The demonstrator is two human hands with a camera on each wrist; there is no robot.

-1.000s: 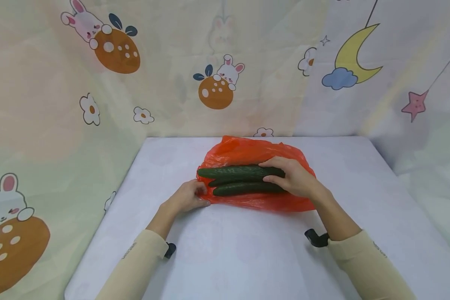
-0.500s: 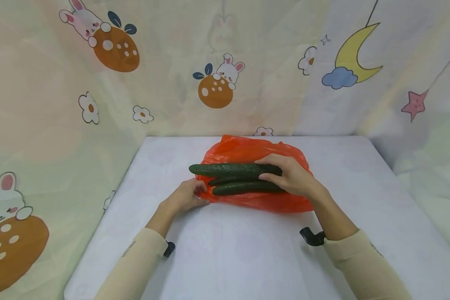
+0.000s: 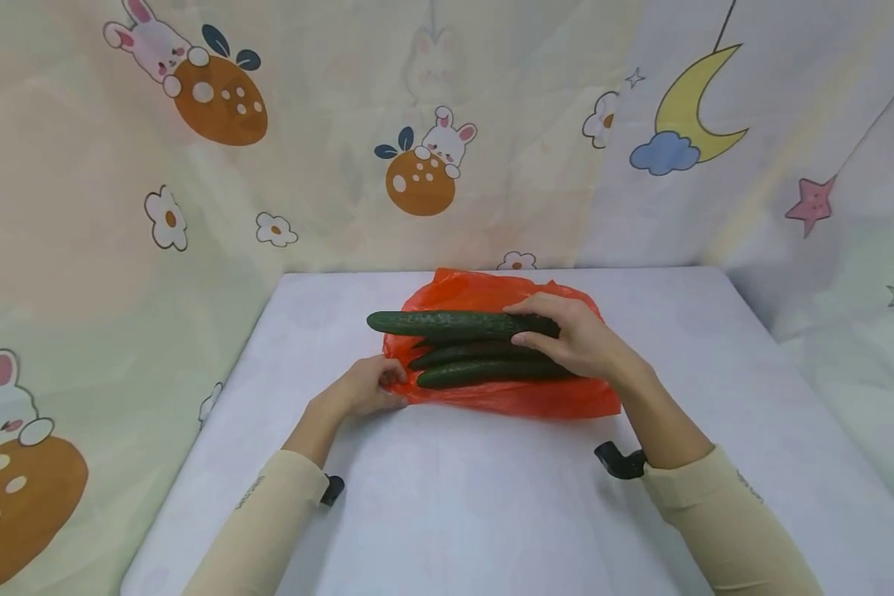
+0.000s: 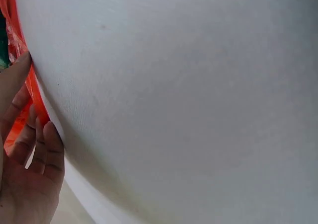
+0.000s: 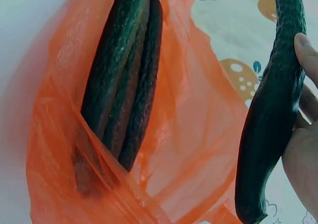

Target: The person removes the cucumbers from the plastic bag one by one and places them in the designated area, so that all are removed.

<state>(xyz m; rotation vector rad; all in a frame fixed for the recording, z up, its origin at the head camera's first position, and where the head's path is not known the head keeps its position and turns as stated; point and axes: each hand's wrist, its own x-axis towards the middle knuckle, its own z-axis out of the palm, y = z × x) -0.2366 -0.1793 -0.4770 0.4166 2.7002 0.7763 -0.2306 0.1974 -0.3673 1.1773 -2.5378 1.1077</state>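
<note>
My right hand (image 3: 583, 338) grips a long dark green cucumber (image 3: 447, 323) by its right part, raised over an orange-red plastic bag (image 3: 477, 290). In the right wrist view that cucumber (image 5: 271, 114) is apart from the bag, fingers and thumb round it. Three more cucumbers (image 5: 117, 60) lie side by side on the bag, their lower ends under a fold of its film. At the bag's left edge, my left hand (image 3: 361, 387) pinches the plastic; the left wrist view shows thumb and fingertips (image 4: 53, 134) at the bag's edge (image 4: 40, 110).
A white table (image 3: 447, 497) lies under the bag. Close behind it hangs a cloth backdrop (image 3: 328, 149) printed with rabbits, flowers and a moon, and it runs along both sides too. Black wrist mounts (image 3: 620, 460) stick out below the sleeves.
The held cucumber has slid left and risen from the pile, showing the cucumbers beneath. My right hand has moved slightly up with it. My left hand stays at the bag's left edge.
</note>
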